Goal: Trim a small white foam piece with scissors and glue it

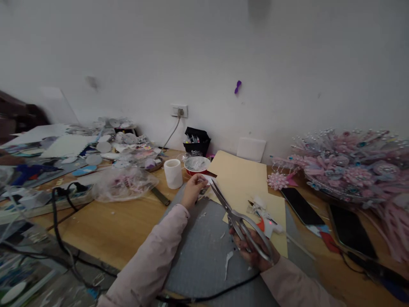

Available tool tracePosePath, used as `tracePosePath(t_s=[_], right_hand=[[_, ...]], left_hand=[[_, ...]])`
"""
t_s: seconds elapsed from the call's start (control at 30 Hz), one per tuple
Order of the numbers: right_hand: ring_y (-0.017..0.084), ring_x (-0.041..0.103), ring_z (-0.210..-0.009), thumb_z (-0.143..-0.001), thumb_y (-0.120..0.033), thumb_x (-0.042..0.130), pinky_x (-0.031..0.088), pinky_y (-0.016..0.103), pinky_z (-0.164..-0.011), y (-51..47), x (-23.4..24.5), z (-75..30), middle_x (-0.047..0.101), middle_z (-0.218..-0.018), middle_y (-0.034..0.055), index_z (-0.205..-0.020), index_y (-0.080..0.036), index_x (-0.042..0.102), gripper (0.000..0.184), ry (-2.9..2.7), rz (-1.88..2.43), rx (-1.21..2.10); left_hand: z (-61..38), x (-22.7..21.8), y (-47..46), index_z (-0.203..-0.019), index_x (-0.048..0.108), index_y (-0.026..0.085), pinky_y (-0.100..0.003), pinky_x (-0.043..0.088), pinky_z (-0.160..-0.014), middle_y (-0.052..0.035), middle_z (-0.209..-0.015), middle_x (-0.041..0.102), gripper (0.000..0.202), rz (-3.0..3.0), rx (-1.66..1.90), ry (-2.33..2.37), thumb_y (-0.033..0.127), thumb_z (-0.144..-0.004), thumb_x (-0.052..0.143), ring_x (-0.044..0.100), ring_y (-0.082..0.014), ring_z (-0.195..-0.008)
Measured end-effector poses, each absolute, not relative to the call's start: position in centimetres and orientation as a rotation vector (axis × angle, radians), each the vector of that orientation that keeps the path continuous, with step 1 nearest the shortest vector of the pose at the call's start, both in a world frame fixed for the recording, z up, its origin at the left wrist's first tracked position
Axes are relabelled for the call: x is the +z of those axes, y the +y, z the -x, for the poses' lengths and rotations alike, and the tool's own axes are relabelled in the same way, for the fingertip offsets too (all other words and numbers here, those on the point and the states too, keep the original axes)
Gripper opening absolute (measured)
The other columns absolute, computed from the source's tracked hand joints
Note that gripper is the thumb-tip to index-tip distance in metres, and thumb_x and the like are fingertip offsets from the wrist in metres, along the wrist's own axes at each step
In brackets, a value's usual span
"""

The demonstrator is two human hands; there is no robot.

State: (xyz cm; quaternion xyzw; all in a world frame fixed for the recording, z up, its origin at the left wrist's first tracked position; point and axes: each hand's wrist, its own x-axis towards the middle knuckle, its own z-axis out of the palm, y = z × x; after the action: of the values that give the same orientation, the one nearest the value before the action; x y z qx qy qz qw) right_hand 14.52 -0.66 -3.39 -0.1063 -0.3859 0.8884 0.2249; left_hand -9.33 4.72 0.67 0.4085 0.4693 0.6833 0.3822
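Observation:
My left hand [192,190] pinches a small white piece of paper or card [207,179] above the far part of the grey mat [198,256]. In my right hand [252,251] is a pair of metal scissors [234,217], the fingers wrapped round its handles. The scissor tips point up and left and lie against the white piece; whether they cut into it I cannot tell. A white and orange glue gun [266,224] lies just beyond my right hand on cream card sheets [241,175]. A white scrap [228,262] rests on the mat.
A white paper roll [173,174], a red-rimmed bowl [197,164] and a black pouch [196,143] stand toward the wall. Two phones [302,206] and a pink beaded decoration [348,166] are at right. Craft clutter, a power strip [41,207] and a co-worker's hand [9,160] are at left.

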Motion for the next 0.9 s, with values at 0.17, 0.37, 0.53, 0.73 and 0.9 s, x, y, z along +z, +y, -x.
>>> tracePosePath(t_s=[0.17, 0.37, 0.53, 0.73, 0.9], right_hand=[[-0.001, 0.024, -0.03, -0.061, -0.049, 0.068, 0.015, 0.013, -0.025, -0.5, -3.2, -14.6, 0.042, -0.056, -0.008, -0.096, -0.016, 0.059, 0.049, -0.962, 0.312, 2.568], [-0.002, 0.021, -0.03, -0.061, -0.05, 0.068, 0.012, 0.013, -0.026, -0.7, -3.1, -14.5, 0.041, -0.056, -0.0085, -0.099, -0.015, 0.057, 0.052, -0.996, 0.372, 2.521], [-0.002, 0.022, -0.028, -0.058, -0.042, 0.071, 0.012, 0.012, -0.024, -0.8, -2.6, -14.3, 0.041, -0.053, -0.0097, -0.096, -0.018, 0.055, 0.047, -1.117, 0.587, 2.45], [-0.002, 0.019, -0.028, -0.06, -0.042, 0.068, 0.013, 0.011, -0.025, -1.2, -2.0, -14.2, 0.038, -0.053, -0.01, -0.095, -0.019, 0.055, 0.044, -1.19, 0.637, 2.388], [-0.001, 0.02, -0.03, -0.061, -0.04, 0.068, 0.014, 0.012, -0.026, -1.3, -2.7, -14.0, 0.037, -0.05, -0.0094, -0.095, -0.016, 0.058, 0.043, -1.221, 0.569, 2.286]], left_hand=[[9.3, 0.5, 4.8, -0.065, 0.061, 0.014, -0.025, 0.043, -0.065, -0.0004, -0.068, 0.06, 0.015, -1.042, 1.687, 1.186, 0.026, -0.057, 0.064, 0.055, -0.0107, -0.062], [9.4, 0.4, 4.9, -0.086, 0.065, 0.014, -0.024, 0.041, -0.064, -0.0036, -0.081, 0.064, 0.03, -1.006, 1.661, 1.163, 0.022, -0.058, 0.058, 0.055, -0.0114, -0.067], [9.4, 0.8, 4.6, -0.09, 0.066, 0.015, -0.02, 0.037, -0.057, -0.0043, -0.09, 0.064, 0.034, -0.935, 1.73, 1.112, 0.019, -0.057, 0.06, 0.052, -0.0088, -0.066], [9.1, 1.8, 4.1, -0.083, 0.068, 0.013, -0.019, 0.035, -0.054, -0.0067, -0.09, 0.065, 0.029, -0.821, 1.746, 0.936, 0.021, -0.056, 0.063, 0.053, -0.0096, -0.067], [8.7, 2.0, 3.8, -0.082, 0.069, 0.014, -0.019, 0.036, -0.058, -0.0046, -0.084, 0.066, 0.027, -0.825, 1.706, 0.915, 0.017, -0.054, 0.066, 0.053, -0.0083, -0.065]])
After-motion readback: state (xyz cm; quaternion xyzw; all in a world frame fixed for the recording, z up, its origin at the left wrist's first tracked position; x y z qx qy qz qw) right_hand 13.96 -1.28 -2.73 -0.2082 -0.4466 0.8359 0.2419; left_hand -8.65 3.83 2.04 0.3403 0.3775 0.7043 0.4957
